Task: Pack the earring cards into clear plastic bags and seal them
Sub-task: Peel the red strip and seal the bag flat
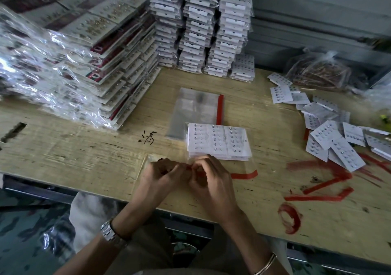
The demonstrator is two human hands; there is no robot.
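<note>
A stack of white earring cards lies inside a clear plastic bag on the wooden table, just beyond my hands. The bag's open flap reaches toward me and carries a red adhesive strip. My left hand and my right hand meet at the flap's near edge, fingers curled, pinching the red strip between them. A pile of empty clear bags with a red strip along the right side lies farther back.
Tall stacks of packed earring cards stand at the back, and a sloping heap of bagged cards fills the left. Loose earring cards are scattered at right beside peeled red strips. The table edge runs near me.
</note>
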